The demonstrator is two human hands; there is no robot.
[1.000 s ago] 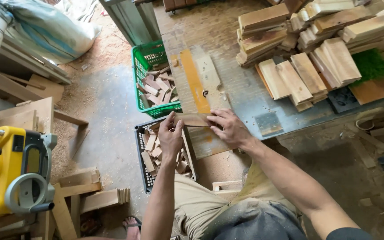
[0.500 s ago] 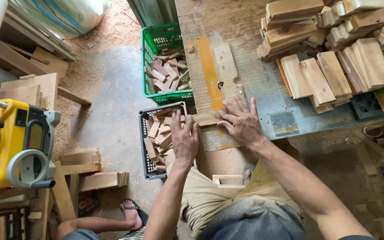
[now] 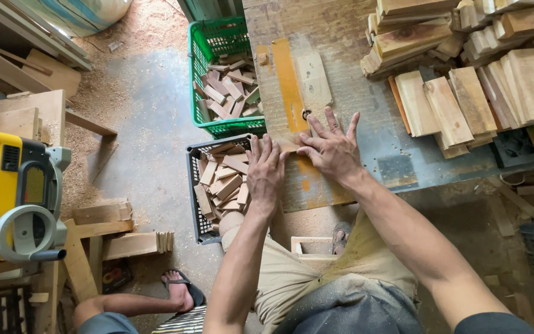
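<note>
- The fingers (image 3: 330,125) of the right hand (image 3: 332,150) are spread and laid flat on the workbench (image 3: 366,117); nothing is pinched.
- The fingers of the left hand (image 3: 266,173) are held close together and pressed flat at the bench's edge, partly over the black crate (image 3: 194,185).
- One small wood piece (image 3: 288,146) is seen between the two hands, its end touched by both; most of it is hidden.
- Two crates of wood offcuts are counted: the black one at 9 o'clock of the left hand, the green crate (image 3: 200,80) at 11 o'clock.
- One orange strip (image 3: 288,83) is seen on the bench at 12 o'clock.
- Stacked wood blocks (image 3: 465,68) are piled at 2 o'clock; their number cannot be told.
- One yellow machine (image 3: 7,198) stands far off at 9 o'clock.
- Another person's sandalled foot (image 3: 177,291) is seen at 7 o'clock.
</note>
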